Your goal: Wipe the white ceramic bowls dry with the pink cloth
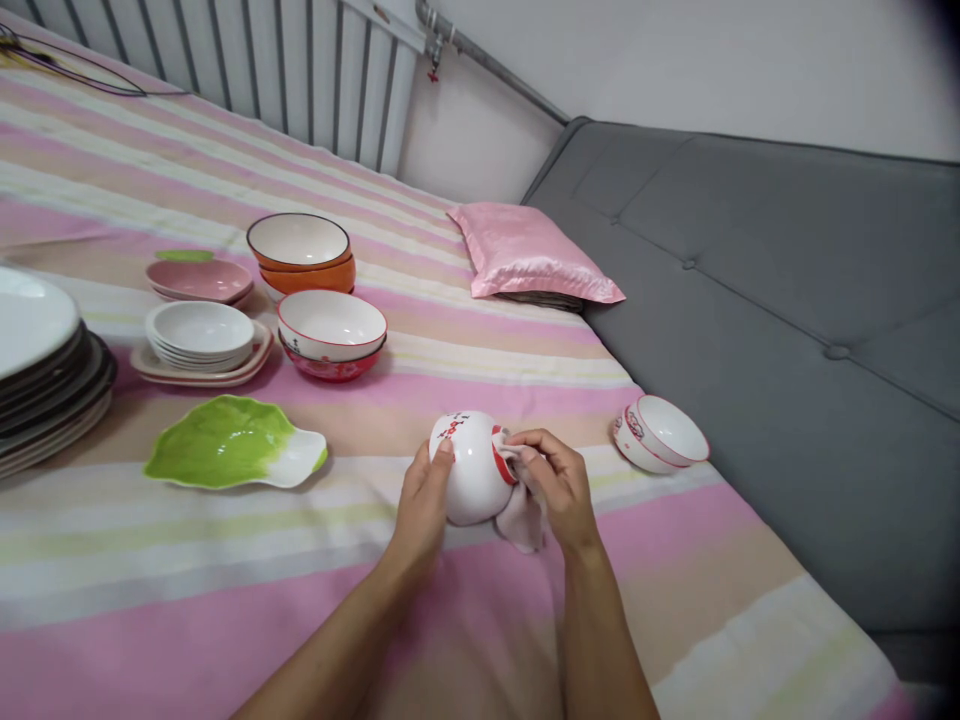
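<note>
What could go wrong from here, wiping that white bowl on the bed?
Slip: the left hand grips a smooth, rounded white bowl while the right hand works a cloth at its red ring; it might twist loose.
Slide: the nested bowls sit close to the bed's edge by the grey headboard.
Topple: the plate stack could shift on soft bedding.

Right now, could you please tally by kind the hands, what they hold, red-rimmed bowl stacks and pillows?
Hands: 2 (left hand, right hand)
White vessel: 1
Cloth: 1
Red-rimmed bowl stacks: 2 (left stack, right stack)
Pink pillow: 1
Total: 7
</note>
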A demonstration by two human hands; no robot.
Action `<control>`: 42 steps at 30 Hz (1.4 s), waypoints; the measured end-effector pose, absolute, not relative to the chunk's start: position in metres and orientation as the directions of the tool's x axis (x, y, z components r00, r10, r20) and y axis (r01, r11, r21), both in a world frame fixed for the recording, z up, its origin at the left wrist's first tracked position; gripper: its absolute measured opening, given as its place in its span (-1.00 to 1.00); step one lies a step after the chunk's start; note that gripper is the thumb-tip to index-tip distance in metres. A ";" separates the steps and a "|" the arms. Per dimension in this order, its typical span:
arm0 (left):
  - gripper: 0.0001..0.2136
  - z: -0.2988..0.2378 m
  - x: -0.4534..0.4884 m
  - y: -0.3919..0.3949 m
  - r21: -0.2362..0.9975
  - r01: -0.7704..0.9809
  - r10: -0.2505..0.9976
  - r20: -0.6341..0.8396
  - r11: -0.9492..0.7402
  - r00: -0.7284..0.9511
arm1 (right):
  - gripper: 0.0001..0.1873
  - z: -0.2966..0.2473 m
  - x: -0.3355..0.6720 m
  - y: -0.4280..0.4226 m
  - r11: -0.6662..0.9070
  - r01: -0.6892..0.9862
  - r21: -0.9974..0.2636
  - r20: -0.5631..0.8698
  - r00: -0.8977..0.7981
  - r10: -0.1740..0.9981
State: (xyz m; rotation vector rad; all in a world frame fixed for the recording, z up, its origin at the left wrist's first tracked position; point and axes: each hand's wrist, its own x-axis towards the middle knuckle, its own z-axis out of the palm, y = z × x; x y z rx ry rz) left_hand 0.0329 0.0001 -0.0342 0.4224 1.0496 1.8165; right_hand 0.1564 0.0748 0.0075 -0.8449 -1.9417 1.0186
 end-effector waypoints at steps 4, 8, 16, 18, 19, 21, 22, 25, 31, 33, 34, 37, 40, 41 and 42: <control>-0.48 -0.034 0.034 0.000 0.800 -0.569 0.863 -0.142 -0.187 -0.484 | -0.88 0.004 0.157 0.079 0.476 0.243 -0.845 0.329 -0.465 0.822; -0.48 -0.034 0.035 0.000 0.812 -0.559 0.860 -0.157 -0.167 -0.485 | -0.88 0.000 0.156 0.082 0.501 0.262 -0.825 0.363 -0.435 0.824; -0.46 -0.034 0.036 -0.001 0.830 -0.534 0.869 -0.137 -0.161 -0.475 | -0.84 -0.009 0.150 0.083 0.498 0.386 -0.776 0.423 -0.267 0.866; -0.48 -0.034 0.037 0.000 0.836 -0.527 0.875 -0.134 -0.153 -0.466 | -0.84 -0.009 0.150 0.083 0.503 0.418 -0.757 0.436 -0.250 0.864; -0.48 -0.034 0.037 0.000 0.838 -0.525 0.877 -0.134 -0.149 -0.462 | -0.84 -0.009 0.150 0.083 0.500 0.434 -0.749 0.435 -0.247 0.866; -0.49 -0.034 0.037 0.000 0.839 -0.523 0.874 -0.137 -0.147 -0.465 | -0.85 -0.007 0.151 0.082 0.487 0.470 -0.736 0.419 -0.249 0.873; -0.49 -0.034 0.037 0.000 0.839 -0.523 0.871 -0.139 -0.149 -0.471 | -0.85 -0.006 0.151 0.082 0.479 0.488 -0.729 0.408 -0.253 0.877; -0.50 -0.035 0.037 0.000 0.843 -0.516 0.856 -0.149 -0.152 -0.496 | -0.87 -0.002 0.154 0.082 0.453 0.536 -0.712 0.367 -0.266 0.891; -0.50 -0.037 0.036 0.001 0.848 -0.510 0.838 -0.167 -0.147 -0.519 | -0.88 0.008 0.164 0.080 0.369 0.546 -0.752 0.177 -0.371 0.911; -0.50 -0.037 0.036 0.001 0.845 -0.514 0.829 -0.177 -0.149 -0.531 | -0.87 0.012 0.169 0.079 0.306 0.518 -0.799 0.072 -0.423 0.903; -0.49 -0.037 0.036 0.001 0.843 -0.517 0.826 -0.182 -0.147 -0.533 | -0.87 0.014 0.172 0.079 0.275 0.498 -0.822 0.025 -0.451 0.892; -0.49 -0.035 0.036 0.001 0.839 -0.526 0.835 -0.187 -0.138 -0.518 | -0.85 0.018 0.177 0.078 0.210 0.437 -0.875 -0.056 -0.522 0.851; -0.51 -0.034 0.035 0.000 0.843 -0.519 0.847 -0.167 -0.144 -0.506 | -0.83 0.015 0.176 0.079 0.201 0.366 -0.909 -0.033 -0.543 0.839; -0.52 -0.035 0.035 -0.001 0.845 -0.514 0.848 -0.162 -0.145 -0.504 | -0.82 0.013 0.174 0.080 0.204 0.342 -0.917 -0.012 -0.536 0.844; -0.52 -0.035 0.035 -0.001 0.848 -0.510 0.849 -0.161 -0.142 -0.503 | -0.82 0.011 0.172 0.080 0.209 0.319 -0.924 0.013 -0.520 0.854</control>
